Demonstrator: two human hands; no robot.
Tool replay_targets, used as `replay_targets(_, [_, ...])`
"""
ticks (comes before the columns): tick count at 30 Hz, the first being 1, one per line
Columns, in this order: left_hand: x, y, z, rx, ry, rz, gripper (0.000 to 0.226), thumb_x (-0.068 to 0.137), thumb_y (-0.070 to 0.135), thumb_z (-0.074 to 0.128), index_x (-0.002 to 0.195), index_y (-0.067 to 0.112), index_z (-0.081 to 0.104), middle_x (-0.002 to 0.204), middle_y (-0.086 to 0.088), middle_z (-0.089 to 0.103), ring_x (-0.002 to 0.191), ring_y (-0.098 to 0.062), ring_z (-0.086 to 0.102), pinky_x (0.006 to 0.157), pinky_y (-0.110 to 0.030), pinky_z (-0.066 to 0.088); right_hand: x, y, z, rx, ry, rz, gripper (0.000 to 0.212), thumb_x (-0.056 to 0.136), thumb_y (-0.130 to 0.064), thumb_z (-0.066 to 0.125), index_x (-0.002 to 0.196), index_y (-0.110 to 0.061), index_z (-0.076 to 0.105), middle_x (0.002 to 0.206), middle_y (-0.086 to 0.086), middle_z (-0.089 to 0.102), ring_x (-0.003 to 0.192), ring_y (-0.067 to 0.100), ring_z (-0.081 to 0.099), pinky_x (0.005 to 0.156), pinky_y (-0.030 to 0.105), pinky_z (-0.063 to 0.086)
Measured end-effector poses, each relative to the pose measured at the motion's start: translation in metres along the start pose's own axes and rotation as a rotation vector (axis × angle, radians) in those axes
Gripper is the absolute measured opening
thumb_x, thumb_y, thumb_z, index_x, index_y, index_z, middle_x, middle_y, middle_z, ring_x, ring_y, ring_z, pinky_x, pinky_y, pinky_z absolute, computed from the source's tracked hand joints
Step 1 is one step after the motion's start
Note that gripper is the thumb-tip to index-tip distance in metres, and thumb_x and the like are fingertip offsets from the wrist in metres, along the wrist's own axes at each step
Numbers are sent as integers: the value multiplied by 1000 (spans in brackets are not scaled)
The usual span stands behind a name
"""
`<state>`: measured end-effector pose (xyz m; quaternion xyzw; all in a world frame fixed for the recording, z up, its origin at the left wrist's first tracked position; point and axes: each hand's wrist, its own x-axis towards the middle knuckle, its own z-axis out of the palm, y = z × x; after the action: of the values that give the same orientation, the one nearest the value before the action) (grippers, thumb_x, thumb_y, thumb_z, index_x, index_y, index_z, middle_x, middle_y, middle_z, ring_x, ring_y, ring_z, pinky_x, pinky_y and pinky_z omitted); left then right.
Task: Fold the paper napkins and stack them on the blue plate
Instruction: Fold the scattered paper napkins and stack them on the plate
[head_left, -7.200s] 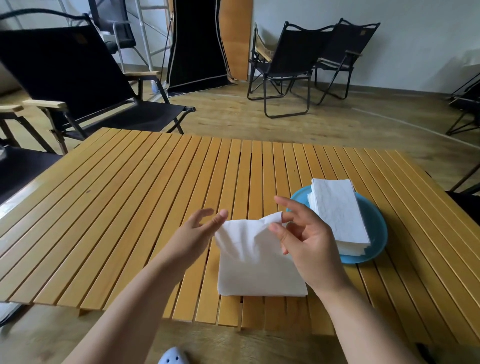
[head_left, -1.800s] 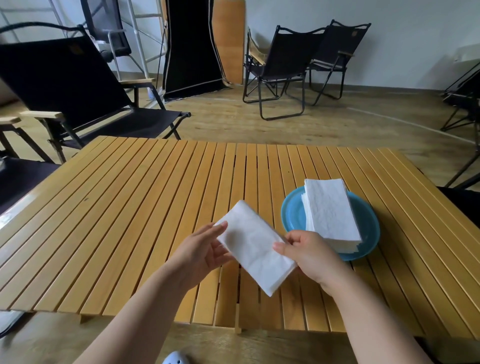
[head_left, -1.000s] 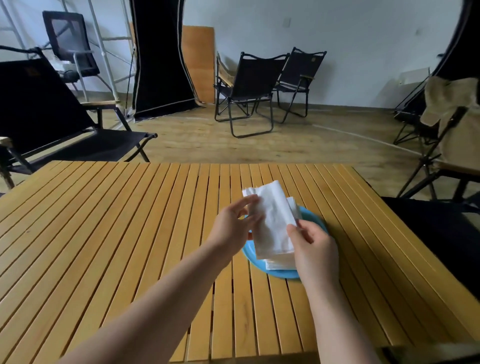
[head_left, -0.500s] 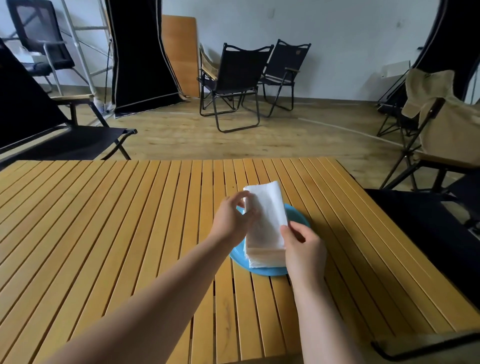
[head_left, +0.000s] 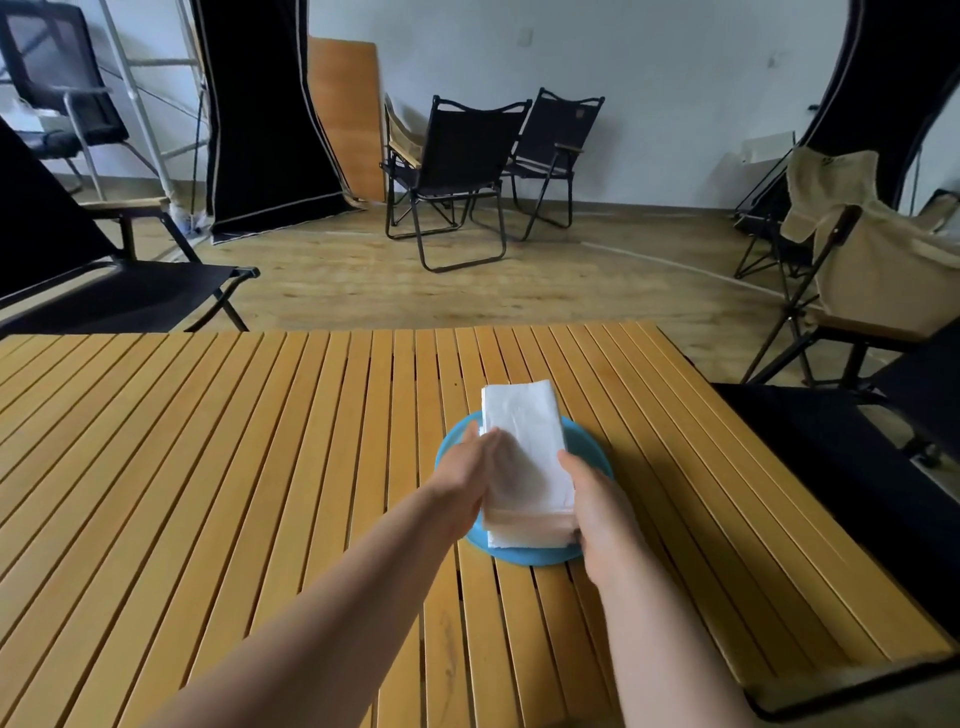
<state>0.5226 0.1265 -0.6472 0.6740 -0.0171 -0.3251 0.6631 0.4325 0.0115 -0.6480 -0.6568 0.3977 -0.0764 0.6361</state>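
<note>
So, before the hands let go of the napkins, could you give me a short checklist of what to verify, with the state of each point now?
1. Napkin stack sits on the blue plate: ok.
2. Stack edges are square: not ok, the far end of the top napkin leans left past the layers below.
3. Left hand steadies the stack's left side with straight fingers: ok.
4. Right hand is against the right near corner: ok; whether it pinches the napkins, cannot tell.
5. Plate lies fully on the slatted table: ok.
6. No unfolded napkins remain on the table: ok in this view.
</note>
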Motion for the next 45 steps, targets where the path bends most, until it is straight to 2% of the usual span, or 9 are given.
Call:
replay_targets(6, [4, 10, 3, -1, 20, -75, 26, 101, 34, 51, 120, 17, 56, 107, -10, 62, 100, -27, 61, 90, -41, 52, 10, -11, 0, 10, -94, 71, 41, 92, -58, 58, 113, -25, 69, 105, 7, 73, 101, 28, 67, 93, 45, 55])
replay_targets(10, [5, 24, 2, 169, 21, -41, 28, 83, 34, 58, 105, 19, 66, 105, -14, 67, 100, -35, 64, 90, -42, 53, 8, 0, 15, 54, 6, 105, 42, 94, -59, 54, 113, -23, 64, 103, 8, 69, 98, 28, 63, 92, 43, 54])
replay_targets(14, [8, 36, -3, 310, 8, -38, 23, 65, 33, 63, 84, 22, 71, 94, -13, 68, 82, -30, 61, 73, -34, 48, 5, 2, 27, 141, 73, 163, 33, 96, -54, 56, 88, -22, 59, 94, 9, 65, 91, 28, 61, 93, 46, 54])
replay_targets(17, [16, 40, -10, 386, 26, 52, 48, 72, 43, 71, 117, 30, 70, 122, -12, 69, 103, -33, 66, 84, -37, 54, 2, 2, 33, 198, 107, 202, 37, 92, -55, 60, 100, -19, 59, 98, 11, 65, 95, 32, 64, 92, 52, 56])
replay_targets(20, [19, 37, -25, 294, 191, 165, 75, 90, 49, 68, 155, 29, 36, 147, -7, 51, 122, -27, 58, 87, -30, 46, 5, 4, 36, 299, 117, 225, 40, 90, -50, 67, 112, -19, 56, 102, 10, 65, 97, 33, 65, 92, 53, 56])
replay_targets(25, [11, 13, -46, 164, 242, 134, 64, 101, 48, 49, 158, 27, 28, 156, -6, 41, 126, -23, 49, 92, -32, 35, 4, 7, 45, 349, 143, 193, 45, 91, -44, 69, 125, -20, 52, 104, 8, 62, 97, 30, 63, 92, 51, 57])
replay_targets(30, [7, 0, -42, 41, 206, 156, 72, 103, 43, 49, 161, 27, 10, 162, -8, 30, 144, -29, 36, 116, -43, 32, -6, 0, 65, 523, 165, 185, 43, 91, -31, 73, 127, -24, 51, 106, 6, 60, 99, 29, 62, 94, 51, 56])
replay_targets(38, [6, 2, -31, 129, 113, 171, 88, 98, 41, 60, 160, 32, -2, 160, -7, 34, 131, -29, 52, 109, -45, 47, -7, 2, 73, 565, 254, 137, 75, 72, -34, 89, 134, -25, 48, 119, 7, 58, 107, 30, 59, 94, 54, 56])
replay_targets(45, [-4, -1, -52, 155, 131, 224, 84, 100, 45, 55, 160, 35, -4, 168, -5, 14, 151, -30, 25, 117, -45, 30, -10, 12, 33, 328, 520, -129, 83, 80, -44, 81, 147, -20, 37, 136, 7, 54, 113, 28, 59, 88, 46, 58])
